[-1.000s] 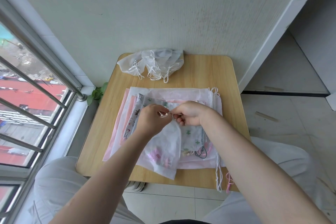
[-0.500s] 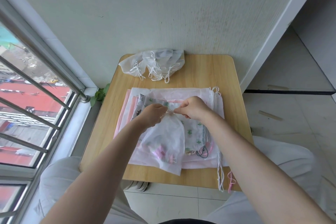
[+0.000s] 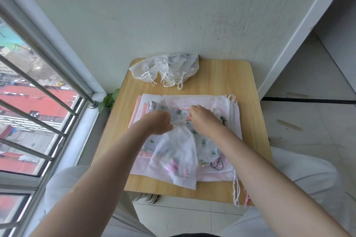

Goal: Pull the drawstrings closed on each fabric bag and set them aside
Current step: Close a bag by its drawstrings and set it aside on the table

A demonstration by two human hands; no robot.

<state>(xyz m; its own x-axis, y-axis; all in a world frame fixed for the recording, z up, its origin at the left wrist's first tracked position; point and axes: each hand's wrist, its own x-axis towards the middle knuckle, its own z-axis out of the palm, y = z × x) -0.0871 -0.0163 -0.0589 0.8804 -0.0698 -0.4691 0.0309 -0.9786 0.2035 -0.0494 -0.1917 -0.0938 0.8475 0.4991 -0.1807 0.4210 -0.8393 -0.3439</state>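
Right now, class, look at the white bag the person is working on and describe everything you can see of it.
The white bag is a thin, see-through fabric pouch with something pink showing faintly inside near its bottom. Its neck is gathered tight at the top, where the left hand and right hand pinch its white drawstring on either side. The body fans out wider toward the person and lies flat on the stack of flat bags on the wooden table, its lower corner reaching past the stack's near edge.

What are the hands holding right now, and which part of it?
Both hands, left hand and right hand, pinch the white drawstrings at the gathered mouth of the sheer white bag, one hand to each side.
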